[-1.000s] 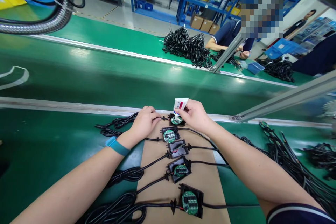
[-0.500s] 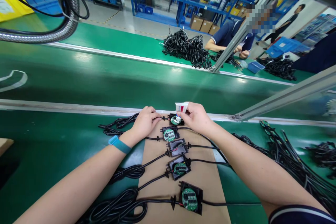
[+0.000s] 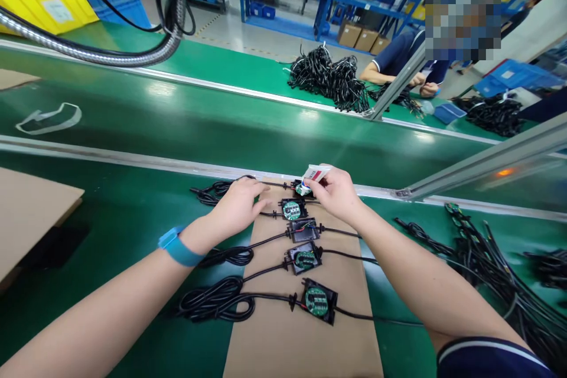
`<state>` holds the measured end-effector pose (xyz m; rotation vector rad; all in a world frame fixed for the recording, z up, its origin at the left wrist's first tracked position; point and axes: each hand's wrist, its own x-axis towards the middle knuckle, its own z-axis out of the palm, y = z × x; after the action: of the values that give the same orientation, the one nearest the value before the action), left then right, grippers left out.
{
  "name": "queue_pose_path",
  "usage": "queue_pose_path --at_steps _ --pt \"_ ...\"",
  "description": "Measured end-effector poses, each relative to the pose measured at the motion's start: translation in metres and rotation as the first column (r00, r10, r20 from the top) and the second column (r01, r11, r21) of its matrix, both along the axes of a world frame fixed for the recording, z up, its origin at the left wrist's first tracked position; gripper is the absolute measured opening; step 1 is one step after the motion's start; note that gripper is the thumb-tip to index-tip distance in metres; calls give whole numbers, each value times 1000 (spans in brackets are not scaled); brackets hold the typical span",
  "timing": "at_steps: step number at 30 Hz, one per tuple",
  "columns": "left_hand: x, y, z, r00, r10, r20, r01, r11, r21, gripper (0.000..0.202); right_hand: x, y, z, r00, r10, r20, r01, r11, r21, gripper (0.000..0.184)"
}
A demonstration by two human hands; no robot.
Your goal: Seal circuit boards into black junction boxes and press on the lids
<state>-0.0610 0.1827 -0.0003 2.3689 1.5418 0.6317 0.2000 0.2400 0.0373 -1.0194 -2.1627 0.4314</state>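
Note:
My right hand (image 3: 339, 192) grips a small white squeeze tube (image 3: 316, 172) with a red mark, tilted nozzle-down over the green circuit board in the farthest black housing (image 3: 297, 188). My left hand (image 3: 239, 205) hovers to the left, thumb and fingers apart, holding nothing, near the thin black cable (image 3: 272, 183) of that housing. Toward me follow several more open black housings in a column, among them one with a round green board (image 3: 291, 210) and the nearest one with a larger-looking board (image 3: 316, 301). In the middle housing (image 3: 303, 230) only wires show.
A brown cardboard sheet (image 3: 305, 348) lies under the housings, with coiled black cables (image 3: 217, 300) at its left. Loose cables (image 3: 482, 260) lie at right. A metal post (image 3: 478, 156) slants across the right side. Across the belt, a person (image 3: 398, 62) sits by a cable heap (image 3: 328, 77).
My left hand has come off the cable and drawn back left, its fingers parting. In my right hand, the tube leans over more. The camera view has turned left.

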Motion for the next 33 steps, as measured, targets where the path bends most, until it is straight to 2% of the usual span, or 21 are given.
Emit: queue_pose_path --at_steps 3,7,11,14,17,20,25,29,33 --pt "-7 -25 -5 999 32 15 -31 999 -39 27 0 -3 0 1000 3 29 -4 1000 29 24" --pt "-8 -38 -19 998 44 33 -42 996 -81 26 1 2 -6 999 -21 43 18 998 57 22" --pt "-6 -37 -29 998 33 62 -28 996 -88 20 3 9 -12 997 -16 82 11 998 64 21" --pt "-5 -36 -33 997 38 71 -32 996 -78 16 6 7 -9 995 -34 92 27 997 69 20" --pt "-5 -33 -36 995 46 87 -39 996 -80 10 4 -3 -1 998 -40 54 37 998 50 19" --pt "-3 -29 -37 991 65 114 -54 994 -96 6 -5 -19 2 999 8 41 -8 1000 11 22" --pt "-2 -25 -38 987 65 146 -49 993 -110 11 -18 -36 -15 992 116 57 -116 993 -9 21" --pt "-2 -26 -40 986 71 148 -56 993 -102 12 -19 -34 -29 992 117 56 -117 993 -4 20" --pt "-2 -27 -41 986 88 142 -75 993 -92 12 -17 -32 -31 990 124 73 -125 992 2 20"
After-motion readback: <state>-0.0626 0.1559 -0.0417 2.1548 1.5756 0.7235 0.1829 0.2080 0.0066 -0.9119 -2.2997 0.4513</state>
